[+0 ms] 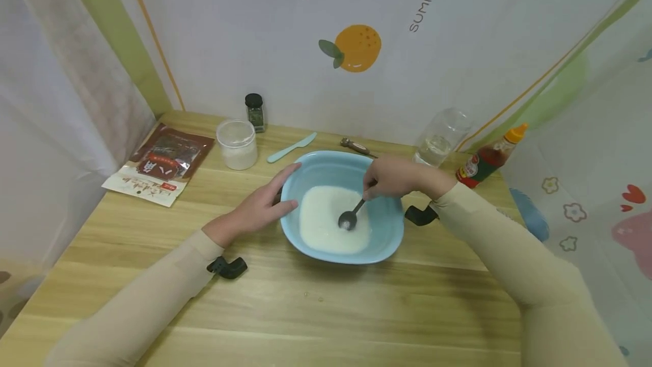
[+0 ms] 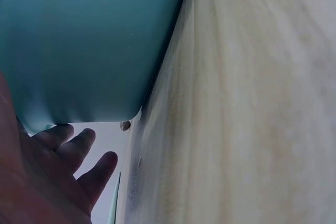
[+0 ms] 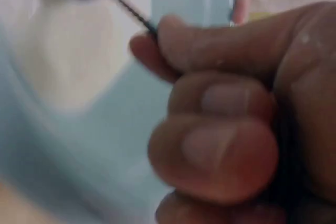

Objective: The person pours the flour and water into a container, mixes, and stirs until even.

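A light blue basin holds a white liquid. My left hand holds the basin's left side, thumb over the rim. In the left wrist view its other fingers extend along the basin's outer wall. My right hand reaches over the basin's right side and pinches the thin handle of a dark spoon between thumb and index finger, as the right wrist view shows. The remaining fingers are curled into the palm. The spoon's bowl is at the liquid; how deep it dips I cannot tell.
At the back left are a brown-and-white food packet, a jar of white powder and a black-capped herb jar. Behind the basin lie a pale green knife and a brown-handled tool. A glass and sauce bottle stand right.
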Action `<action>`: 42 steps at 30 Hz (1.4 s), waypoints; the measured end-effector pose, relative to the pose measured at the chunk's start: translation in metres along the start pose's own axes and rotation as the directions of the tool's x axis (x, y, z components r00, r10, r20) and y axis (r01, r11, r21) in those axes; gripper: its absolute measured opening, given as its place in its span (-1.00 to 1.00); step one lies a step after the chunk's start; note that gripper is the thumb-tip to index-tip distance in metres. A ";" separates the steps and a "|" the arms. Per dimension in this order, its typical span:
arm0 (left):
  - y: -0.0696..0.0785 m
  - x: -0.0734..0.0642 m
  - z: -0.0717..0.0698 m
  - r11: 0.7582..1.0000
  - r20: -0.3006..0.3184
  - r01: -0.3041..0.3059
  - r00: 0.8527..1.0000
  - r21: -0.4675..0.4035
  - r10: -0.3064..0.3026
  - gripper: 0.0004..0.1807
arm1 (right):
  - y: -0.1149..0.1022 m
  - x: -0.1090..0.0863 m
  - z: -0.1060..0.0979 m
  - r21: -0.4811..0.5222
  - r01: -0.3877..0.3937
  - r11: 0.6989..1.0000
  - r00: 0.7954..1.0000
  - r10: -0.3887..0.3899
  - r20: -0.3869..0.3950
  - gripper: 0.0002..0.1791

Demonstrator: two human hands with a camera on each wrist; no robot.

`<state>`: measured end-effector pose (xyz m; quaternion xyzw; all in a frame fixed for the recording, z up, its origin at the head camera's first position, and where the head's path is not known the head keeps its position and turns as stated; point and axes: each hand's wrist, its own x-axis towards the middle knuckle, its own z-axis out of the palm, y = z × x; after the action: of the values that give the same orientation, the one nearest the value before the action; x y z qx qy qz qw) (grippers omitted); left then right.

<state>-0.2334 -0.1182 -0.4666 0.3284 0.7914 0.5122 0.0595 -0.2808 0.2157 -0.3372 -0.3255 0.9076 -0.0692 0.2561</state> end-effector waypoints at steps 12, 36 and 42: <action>0.002 0.001 0.000 1.000 0.002 0.002 1.000 -0.005 -0.002 -0.09 | -0.010 0.000 0.004 0.010 0.021 1.000 1.000 -0.021 -0.011 -0.81; 0.005 0.000 0.002 1.000 0.001 0.024 1.000 0.019 -0.024 -0.09 | -0.006 -0.001 0.008 0.056 -0.058 0.997 0.998 0.060 -0.034 -0.76; 0.000 -0.001 0.002 0.999 -0.009 0.017 1.000 0.028 -0.016 -0.10 | -0.021 0.009 0.011 0.041 -0.050 0.998 0.993 0.054 -0.103 -0.72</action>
<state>-0.2319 -0.1173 -0.4675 0.3203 0.8015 0.5019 0.0556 -0.2693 0.1936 -0.3446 -0.2926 0.9264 -0.0970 0.2164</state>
